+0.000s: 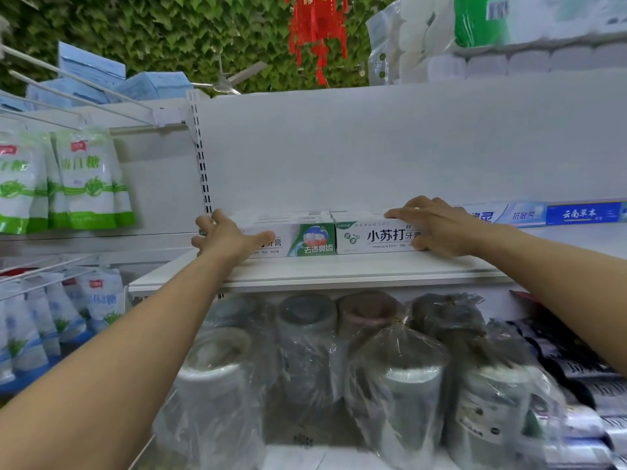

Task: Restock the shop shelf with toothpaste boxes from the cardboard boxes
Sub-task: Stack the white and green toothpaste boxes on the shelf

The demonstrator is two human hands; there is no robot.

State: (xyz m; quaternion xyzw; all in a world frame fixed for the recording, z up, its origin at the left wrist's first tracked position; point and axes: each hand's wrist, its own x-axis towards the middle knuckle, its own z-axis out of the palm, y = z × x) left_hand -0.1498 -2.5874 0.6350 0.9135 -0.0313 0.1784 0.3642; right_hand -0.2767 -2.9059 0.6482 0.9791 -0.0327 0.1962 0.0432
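Two stacks of white-and-green toothpaste boxes lie end to end on the white shelf (339, 270). My left hand (227, 237) grips the left end of the left stack (305, 239), thumb across its front face and fingers curled round the end. At the right end of the right stack (369, 237), my right hand (434, 225) holds on with fingers on top and thumb on the front. Both stacks sit against the shelf's back area, several boxes deep. No cardboard box is in view.
Blue-and-white toothpaste boxes (549, 213) lie further right on the same shelf. Plastic-wrapped rolls (397, 385) fill the shelf below. Green-and-white pouches (84, 178) hang on wire hooks at left. Tissue packs (509, 35) are stacked above.
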